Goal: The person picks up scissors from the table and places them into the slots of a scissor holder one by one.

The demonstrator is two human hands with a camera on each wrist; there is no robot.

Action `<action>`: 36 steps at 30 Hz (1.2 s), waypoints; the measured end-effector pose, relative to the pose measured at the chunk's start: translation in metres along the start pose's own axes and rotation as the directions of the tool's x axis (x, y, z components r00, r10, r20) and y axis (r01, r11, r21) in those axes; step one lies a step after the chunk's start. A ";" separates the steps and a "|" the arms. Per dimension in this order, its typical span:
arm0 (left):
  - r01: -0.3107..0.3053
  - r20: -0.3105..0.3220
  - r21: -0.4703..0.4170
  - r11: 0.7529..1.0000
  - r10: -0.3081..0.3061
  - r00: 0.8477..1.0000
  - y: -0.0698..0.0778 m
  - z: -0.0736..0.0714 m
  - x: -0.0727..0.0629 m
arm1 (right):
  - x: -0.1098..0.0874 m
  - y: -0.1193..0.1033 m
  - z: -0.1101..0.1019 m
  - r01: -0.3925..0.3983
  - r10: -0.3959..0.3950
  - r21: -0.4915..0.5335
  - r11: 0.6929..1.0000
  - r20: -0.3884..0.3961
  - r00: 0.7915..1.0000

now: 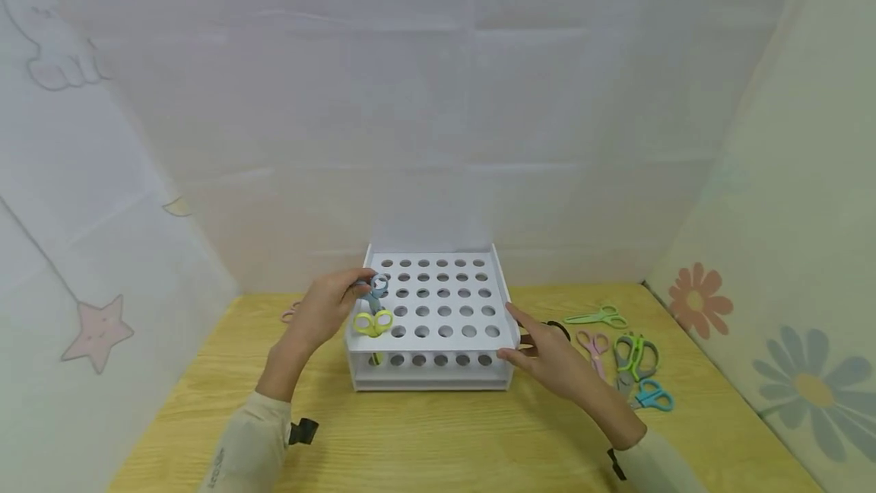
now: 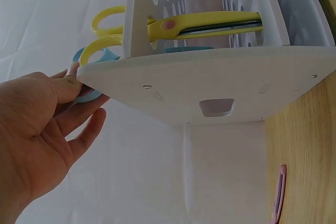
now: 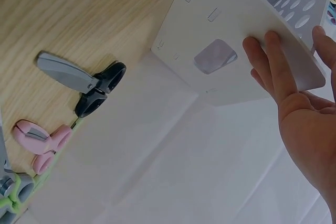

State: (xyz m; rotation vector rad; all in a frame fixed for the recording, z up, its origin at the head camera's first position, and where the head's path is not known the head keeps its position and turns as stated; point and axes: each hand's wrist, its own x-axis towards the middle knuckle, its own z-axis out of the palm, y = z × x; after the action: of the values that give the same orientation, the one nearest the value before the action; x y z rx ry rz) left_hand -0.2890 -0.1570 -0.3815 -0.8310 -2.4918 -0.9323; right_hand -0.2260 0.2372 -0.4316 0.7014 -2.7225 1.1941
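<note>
A white rack [image 1: 445,351] with rows of round holes stands on the table. My left hand [image 1: 325,309] is at its left side, pinching a handle loop of the blue scissors [image 1: 376,297]. A light blue part shows inside the rack in the left wrist view, behind the yellow scissors [image 2: 210,23]. Those yellow scissors stand in a front-left hole, handles up. My right hand [image 1: 550,352] grips the rack's right side near the front corner, fingers along the outer panel [image 3: 231,30] and thumb at the edge.
To the right lie black-handled scissors [image 3: 100,86], pink scissors [image 1: 594,347], light green scissors [image 1: 598,316], grey-and-green scissors [image 1: 636,360] and bright blue scissors [image 1: 653,395]. Another pink pair [image 1: 290,312] lies left of the rack. Cloth walls [image 1: 424,112] surround the wooden table [image 1: 424,440].
</note>
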 end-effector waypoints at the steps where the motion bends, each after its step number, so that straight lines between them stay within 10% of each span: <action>1: -0.003 0.004 0.012 1.000 0.003 1.000 -0.001 0.001 0.000 | -0.001 0.000 0.000 0.000 0.000 0.000 1.000 0.001 1.000; 36: -0.043 0.124 0.084 0.996 0.032 0.992 -0.016 0.016 0.001 | -0.001 0.004 0.003 0.008 -0.008 -0.036 0.999 0.007 1.000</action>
State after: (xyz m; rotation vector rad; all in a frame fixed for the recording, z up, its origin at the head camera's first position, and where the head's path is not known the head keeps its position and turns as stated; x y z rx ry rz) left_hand -0.3020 -0.1555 -0.4007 -0.9291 -2.5903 -0.7759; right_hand -0.2264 0.2376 -0.4366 0.7126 -2.7369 1.1406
